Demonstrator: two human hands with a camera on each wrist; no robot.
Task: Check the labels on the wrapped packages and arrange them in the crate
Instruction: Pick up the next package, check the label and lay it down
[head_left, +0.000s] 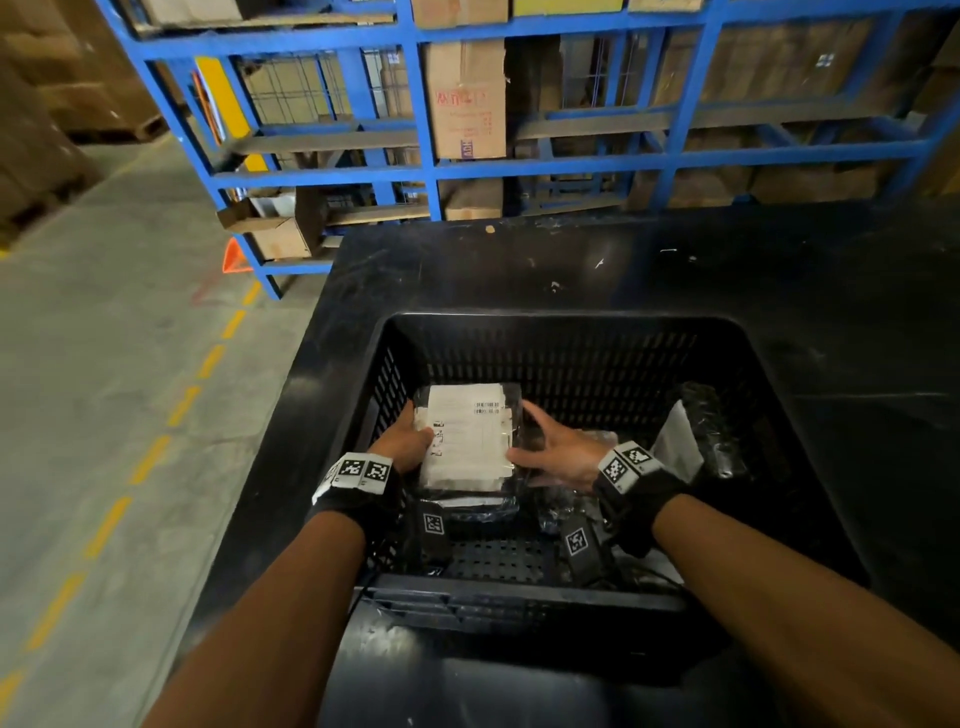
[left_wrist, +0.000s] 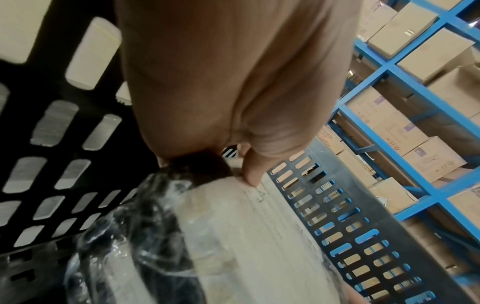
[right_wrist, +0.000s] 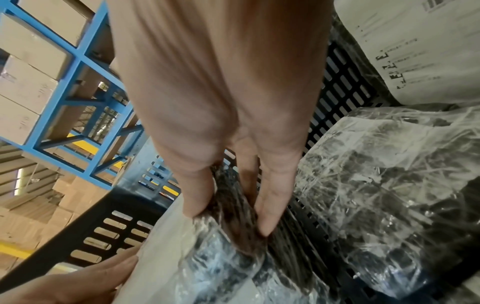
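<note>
Two hands, left (head_left: 402, 441) and right (head_left: 558, 452), pinched a package (head_left: 467, 441) by its sides in the crate (head_left: 519, 597); it should go down flat, label (head_left: 470, 426) up.

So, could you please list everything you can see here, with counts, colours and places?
Crate: one, black, slotted, on the table.
Table: one, black, scuffed, under the crate.
Labelled package: one, black in clear wrap, white label up, left in crate, held from both sides.
Other wrapped packages: at least two, black, right side of crate.
Rack: blue steel, behind the table.
Cartons: many, brown, in the rack.
Floor line: dashed yellow, left.
Left hand: grips package's left edge.
Right hand: fingers on its right edge.
</note>
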